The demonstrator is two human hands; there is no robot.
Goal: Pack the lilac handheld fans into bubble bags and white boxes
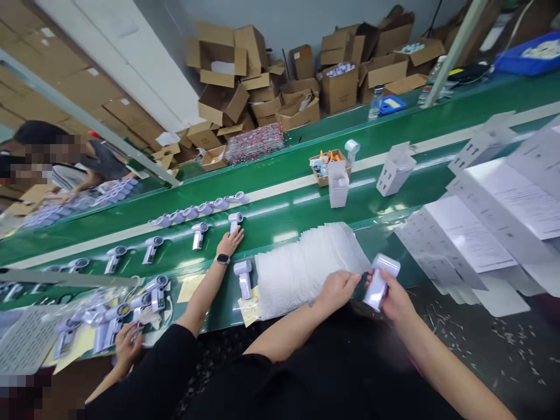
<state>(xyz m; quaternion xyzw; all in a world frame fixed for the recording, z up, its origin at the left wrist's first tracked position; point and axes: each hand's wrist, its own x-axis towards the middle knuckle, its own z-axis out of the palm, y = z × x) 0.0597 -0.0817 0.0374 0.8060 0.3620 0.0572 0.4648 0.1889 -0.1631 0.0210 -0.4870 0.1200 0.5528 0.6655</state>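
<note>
The right grip (396,294) is closed around a lavender handheld fan (380,284); the left grip (340,289) is pinched nearly closed just beside it, and whether it holds anything I cannot tell. Clock directions run from this fan.

At 11 o'clock, a small cardboard tray (322,180) holds orange and pale blue-white pieces, with an open white box (339,195) close by. Another open white box (394,175) stands at 12. White cartons with printed sheets (470,233) cluster at 2, and a blue bin (507,63) of pale parts sits at 1.

Clear bubble bags (306,265) lie at 9 on the glossy green tabletop (280,219). Farther up, around 11, open brown cartons (340,93) crowd a grey wall (280,17), one filled with lavender pieces. Scraps litter the dark floor (499,350) at 4.
</note>
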